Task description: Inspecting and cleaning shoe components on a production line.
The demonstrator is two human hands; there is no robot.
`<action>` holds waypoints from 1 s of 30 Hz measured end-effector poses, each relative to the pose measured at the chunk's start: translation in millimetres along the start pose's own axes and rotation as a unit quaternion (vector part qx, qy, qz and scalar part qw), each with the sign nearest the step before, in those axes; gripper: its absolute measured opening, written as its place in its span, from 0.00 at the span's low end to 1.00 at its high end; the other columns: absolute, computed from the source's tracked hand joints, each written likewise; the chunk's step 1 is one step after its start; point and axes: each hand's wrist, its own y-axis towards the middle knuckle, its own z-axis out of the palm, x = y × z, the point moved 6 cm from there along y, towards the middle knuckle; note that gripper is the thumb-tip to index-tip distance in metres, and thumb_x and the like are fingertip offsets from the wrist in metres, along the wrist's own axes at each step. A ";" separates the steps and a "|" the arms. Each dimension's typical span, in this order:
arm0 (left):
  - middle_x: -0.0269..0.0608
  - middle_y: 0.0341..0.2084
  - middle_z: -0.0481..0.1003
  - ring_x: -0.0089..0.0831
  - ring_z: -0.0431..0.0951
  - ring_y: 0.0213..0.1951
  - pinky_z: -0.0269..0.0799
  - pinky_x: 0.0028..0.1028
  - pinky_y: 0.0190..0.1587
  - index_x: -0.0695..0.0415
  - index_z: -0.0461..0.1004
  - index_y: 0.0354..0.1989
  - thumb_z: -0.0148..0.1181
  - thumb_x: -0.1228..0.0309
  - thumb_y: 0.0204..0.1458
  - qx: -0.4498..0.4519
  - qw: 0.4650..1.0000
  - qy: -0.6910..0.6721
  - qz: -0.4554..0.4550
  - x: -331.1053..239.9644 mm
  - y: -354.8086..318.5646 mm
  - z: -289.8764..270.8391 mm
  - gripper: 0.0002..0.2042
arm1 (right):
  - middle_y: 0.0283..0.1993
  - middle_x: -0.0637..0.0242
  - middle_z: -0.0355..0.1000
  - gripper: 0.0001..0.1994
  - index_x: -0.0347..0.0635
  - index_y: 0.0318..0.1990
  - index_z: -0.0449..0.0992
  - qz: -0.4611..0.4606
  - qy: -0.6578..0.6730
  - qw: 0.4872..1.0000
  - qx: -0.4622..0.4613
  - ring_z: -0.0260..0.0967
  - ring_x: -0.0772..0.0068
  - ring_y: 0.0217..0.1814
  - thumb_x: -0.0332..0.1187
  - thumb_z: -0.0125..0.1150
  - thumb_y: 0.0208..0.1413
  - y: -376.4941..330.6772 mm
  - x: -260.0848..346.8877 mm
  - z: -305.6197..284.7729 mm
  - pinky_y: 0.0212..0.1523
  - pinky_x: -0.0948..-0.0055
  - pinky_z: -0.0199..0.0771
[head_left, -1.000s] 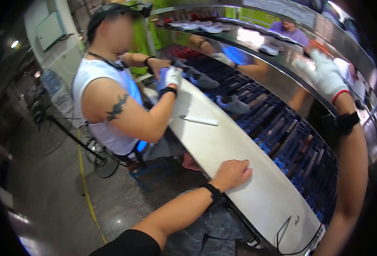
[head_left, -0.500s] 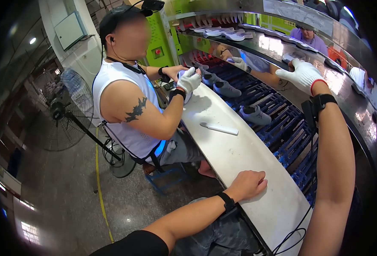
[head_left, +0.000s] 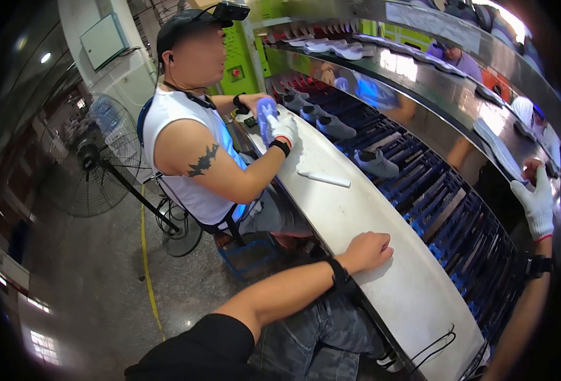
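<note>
On the white tabletop (head_left: 414,305) rests my left hand (head_left: 368,252), fingers curled into a loose fist, nothing visible inside. My right hand (head_left: 534,200), in a white glove with bare fingertips, is at the far right by the metal shelf. Its thumb and fingers close on the near end of a pale shoe sole (head_left: 496,149), which lies slantwise along the shelf edge. Part of the grip is hard to see. A slim white tool (head_left: 323,179) lies on the table, farther off than my left hand.
Left of the table, a seated co-worker (head_left: 191,152) holds a purple-soled shoe (head_left: 267,117). Grey shoes (head_left: 376,163) stand on the blue roller conveyor (head_left: 433,209) beyond the table. More soles (head_left: 350,51) line the shelf. A standing fan (head_left: 89,155) is at left; a black cable (head_left: 436,349) lies nearby.
My right hand has moved right and nearer along the shelf, and a sole now shows at its fingers. My left hand stays on the table. The co-worker has turned the shoe, showing its purple sole.
</note>
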 end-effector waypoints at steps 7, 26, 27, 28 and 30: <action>0.52 0.39 0.84 0.54 0.85 0.44 0.81 0.49 0.48 0.57 0.81 0.42 0.68 0.65 0.54 0.058 0.976 0.205 0.047 9.0 136.6 -73.7 0.11 | 0.60 0.40 0.79 0.50 0.34 0.71 0.71 0.075 -0.202 0.971 0.102 0.79 0.49 0.62 0.72 0.65 0.56 21.9 59.7 41.3 0.63 0.63 0.75; 0.44 0.53 0.81 0.45 0.79 0.60 0.80 0.45 0.56 0.51 0.84 0.49 0.79 0.53 0.39 0.058 0.864 0.494 0.078 78.5 247.0 -78.9 0.27 | 0.48 0.44 0.80 0.34 0.31 0.58 0.75 0.056 -0.054 0.995 0.060 0.80 0.53 0.51 0.50 0.75 0.53 24.5 82.4 38.9 0.57 0.60 0.76; 0.47 0.48 0.83 0.47 0.82 0.55 0.83 0.44 0.51 0.53 0.84 0.47 0.78 0.51 0.40 0.065 0.868 0.482 0.103 62.1 242.2 -76.7 0.27 | 0.49 0.42 0.80 0.33 0.32 0.57 0.77 0.039 -0.086 0.994 0.053 0.80 0.48 0.52 0.51 0.76 0.52 26.2 84.0 39.0 0.58 0.59 0.76; 0.48 0.44 0.84 0.49 0.85 0.48 0.84 0.45 0.47 0.53 0.85 0.45 0.78 0.52 0.39 0.103 0.897 0.416 0.112 43.7 236.1 -70.1 0.26 | 0.49 0.42 0.80 0.33 0.33 0.56 0.78 0.032 -0.113 0.992 0.049 0.80 0.47 0.53 0.51 0.76 0.51 27.6 83.7 38.6 0.58 0.58 0.76; 0.48 0.43 0.84 0.50 0.86 0.45 0.84 0.44 0.45 0.52 0.84 0.45 0.78 0.51 0.38 0.174 0.909 0.341 0.165 -13.6 202.6 -57.4 0.26 | 0.50 0.42 0.80 0.34 0.34 0.55 0.81 0.052 -0.110 0.990 0.067 0.80 0.45 0.54 0.53 0.78 0.49 27.2 84.0 39.9 0.58 0.57 0.77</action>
